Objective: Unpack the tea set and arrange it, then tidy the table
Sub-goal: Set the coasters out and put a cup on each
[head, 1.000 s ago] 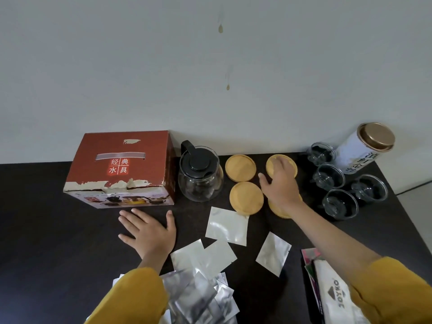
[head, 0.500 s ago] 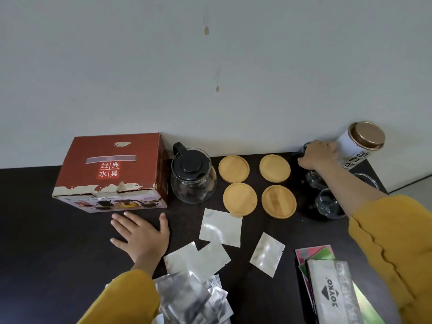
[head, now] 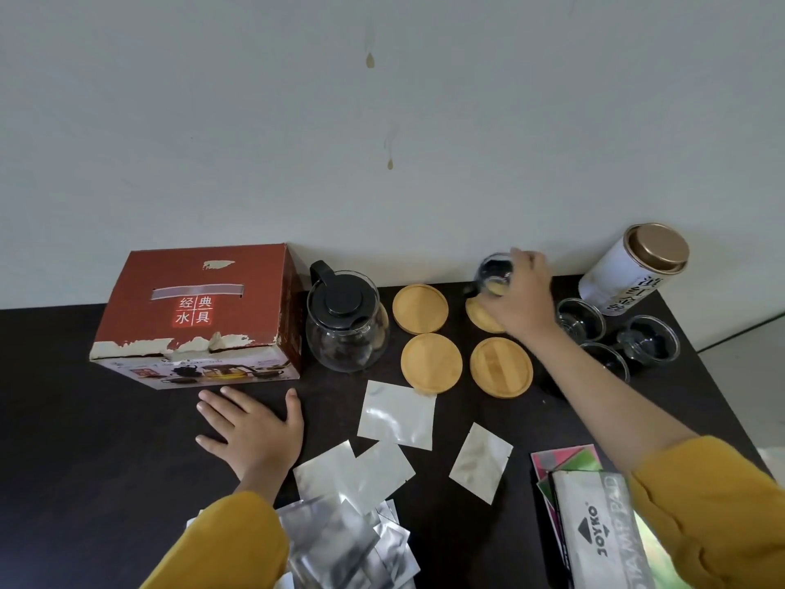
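Near the table's (head: 63, 418) back edge, my right hand (head: 516, 299) grips a glass cup (head: 495, 272) above a wooden coaster (head: 482, 318); glass could slip, while my left hand (head: 250, 427) rests flat, fingers spread.

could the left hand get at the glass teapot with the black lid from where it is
Probably yes. The left hand lies flat and empty on the dark table, with bare tabletop between it and the glass teapot with the black lid; the red cardboard box sits off to the side.

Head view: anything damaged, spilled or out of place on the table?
Yes. The box has its red print torn off along the top front edge, bare card showing. Foil sachets lie scattered and heaped at the near edge. Two brownish drip stains mark the wall. No spill on the table; the glassware looks intact.
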`<state>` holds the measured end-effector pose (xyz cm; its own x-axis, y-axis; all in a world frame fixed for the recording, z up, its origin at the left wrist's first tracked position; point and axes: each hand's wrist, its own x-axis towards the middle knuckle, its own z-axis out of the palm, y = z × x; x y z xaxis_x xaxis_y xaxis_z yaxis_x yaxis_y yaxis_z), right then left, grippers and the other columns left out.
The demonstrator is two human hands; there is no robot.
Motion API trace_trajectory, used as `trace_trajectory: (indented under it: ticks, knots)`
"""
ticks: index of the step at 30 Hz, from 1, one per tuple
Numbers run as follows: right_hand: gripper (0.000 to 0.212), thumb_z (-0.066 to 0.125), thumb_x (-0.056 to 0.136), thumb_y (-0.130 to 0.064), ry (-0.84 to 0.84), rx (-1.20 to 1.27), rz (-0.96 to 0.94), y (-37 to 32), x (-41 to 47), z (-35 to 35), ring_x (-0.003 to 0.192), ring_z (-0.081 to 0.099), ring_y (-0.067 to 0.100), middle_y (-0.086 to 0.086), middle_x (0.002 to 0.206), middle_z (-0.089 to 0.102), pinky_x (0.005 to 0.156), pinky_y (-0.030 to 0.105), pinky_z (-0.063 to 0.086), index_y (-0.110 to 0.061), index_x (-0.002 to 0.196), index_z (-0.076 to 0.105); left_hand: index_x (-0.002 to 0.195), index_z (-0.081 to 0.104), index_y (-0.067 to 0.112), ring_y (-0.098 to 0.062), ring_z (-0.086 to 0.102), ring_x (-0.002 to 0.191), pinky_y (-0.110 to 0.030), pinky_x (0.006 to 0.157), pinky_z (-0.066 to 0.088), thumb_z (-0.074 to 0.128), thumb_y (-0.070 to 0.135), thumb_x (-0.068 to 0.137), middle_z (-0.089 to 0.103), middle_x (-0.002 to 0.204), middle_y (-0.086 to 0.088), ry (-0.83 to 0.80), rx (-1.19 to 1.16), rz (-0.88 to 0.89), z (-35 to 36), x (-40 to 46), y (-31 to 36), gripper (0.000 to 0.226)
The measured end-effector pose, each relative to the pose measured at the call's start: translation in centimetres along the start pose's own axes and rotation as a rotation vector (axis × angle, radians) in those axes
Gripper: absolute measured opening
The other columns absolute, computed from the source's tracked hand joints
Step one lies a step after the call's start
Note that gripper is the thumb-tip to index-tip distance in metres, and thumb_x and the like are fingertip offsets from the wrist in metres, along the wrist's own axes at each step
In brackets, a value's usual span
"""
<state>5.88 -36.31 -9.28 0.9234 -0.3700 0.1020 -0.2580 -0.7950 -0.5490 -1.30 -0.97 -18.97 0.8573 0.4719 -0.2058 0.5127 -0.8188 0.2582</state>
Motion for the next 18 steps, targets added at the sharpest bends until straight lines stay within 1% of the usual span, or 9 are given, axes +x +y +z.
trace_trajectory:
  ticks: [2,5,8,11,15,16,18]
  knots:
    - [0.085,0.078,0.072,-0.020,-0.077,0.068,-0.045,-1.7,-1.1,1.6,0.131,0.034,0.029,0.014,0.138,0.037,0.103,0.037,0.037,-0.004,0.143,0.034,0.147,0.006,-0.006,-0.035,-0.004,0.144,-0.065,0.109,0.010,0.042,0.062,0.085,-0.004,0.156,-0.025,-0.007,0.002,0.000,0.0,0.0,0.0,0.098]
    - [0.087,0.080,0.072,-0.023,-0.138,0.055,-0.123,-3.6,-2.3,4.0,0.131,0.037,0.026,0.011,0.140,0.040,0.104,0.032,0.037,-0.007,0.144,0.033,0.147,0.006,-0.006,-0.036,-0.004,0.144,-0.065,0.109,0.010,0.041,0.062,0.085,-0.003,0.156,-0.025,-0.011,0.003,0.000,0.0,0.1,0.1,0.098]
    - [0.088,0.079,0.074,-0.023,-0.208,0.080,-0.141,-4.8,-2.5,5.7,0.136,0.032,0.025,0.011,0.144,0.038,0.108,0.033,0.035,-0.007,0.146,0.030,0.147,0.006,-0.006,-0.036,-0.004,0.144,-0.064,0.109,0.010,0.041,0.063,0.085,-0.003,0.156,-0.025,-0.015,0.006,-0.002,0.0,0.1,0.0,0.099]
    - [0.090,0.079,0.074,-0.020,-0.237,0.104,-0.131,-5.2,-2.3,6.6,0.138,0.030,0.024,0.010,0.146,0.037,0.108,0.033,0.035,-0.008,0.147,0.029,0.147,0.006,-0.006,-0.036,-0.004,0.144,-0.065,0.109,0.010,0.041,0.063,0.085,-0.003,0.156,-0.025,-0.018,0.006,-0.001,0.0,0.1,0.0,0.099]
    - [0.087,0.079,0.074,-0.018,-0.227,0.169,-0.111,-5.1,-2.4,7.0,0.138,0.031,0.023,0.010,0.146,0.037,0.110,0.028,0.030,-0.006,0.146,0.030,0.147,0.005,-0.005,-0.035,-0.005,0.144,-0.064,0.109,0.010,0.040,0.063,0.085,-0.004,0.156,-0.024,-0.018,0.005,0.000,0.1,0.2,0.0,0.099]
    - [0.087,0.078,0.075,-0.018,-0.226,0.177,-0.109,-4.9,-2.5,7.1,0.140,0.030,0.023,0.010,0.148,0.035,0.111,0.027,0.028,-0.006,0.146,0.030,0.147,0.005,-0.005,-0.035,-0.005,0.144,-0.064,0.109,0.010,0.040,0.063,0.085,-0.004,0.156,-0.024,-0.016,0.007,-0.001,0.1,0.2,-0.1,0.099]
    - [0.090,0.079,0.076,-0.020,-0.252,0.177,-0.107,-4.6,-2.9,7.1,0.145,0.021,0.022,0.009,0.155,0.026,0.113,0.026,0.021,-0.007,0.148,0.026,0.147,0.005,-0.005,-0.035,-0.005,0.144,-0.064,0.109,0.010,0.039,0.064,0.085,-0.004,0.156,-0.024,-0.016,0.008,0.000,0.1,0.2,-0.1,0.098]
